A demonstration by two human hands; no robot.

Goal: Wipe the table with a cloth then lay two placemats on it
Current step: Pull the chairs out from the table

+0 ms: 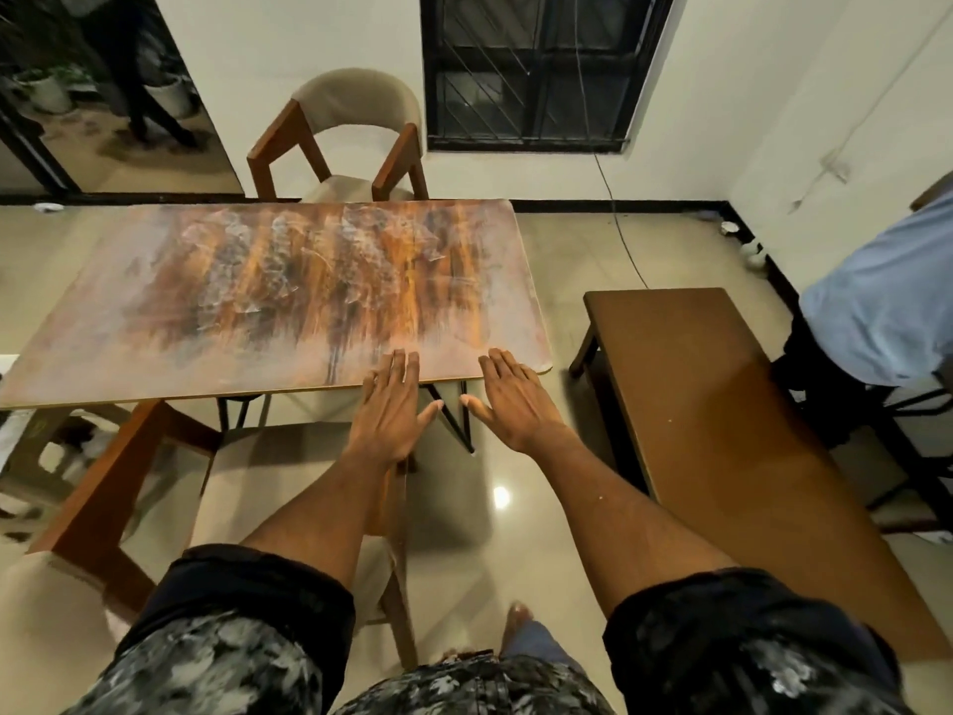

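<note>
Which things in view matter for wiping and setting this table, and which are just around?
For the job: table; left hand and right hand, both open and empty. No cloth or placemats in view.

Just around: far chair; near chair; bench.

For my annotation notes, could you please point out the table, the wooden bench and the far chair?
table (289, 281): head view, middle of its top.
wooden bench (722, 405): head view, seat surface.
far chair (356, 103): head view, padded backrest.
</note>
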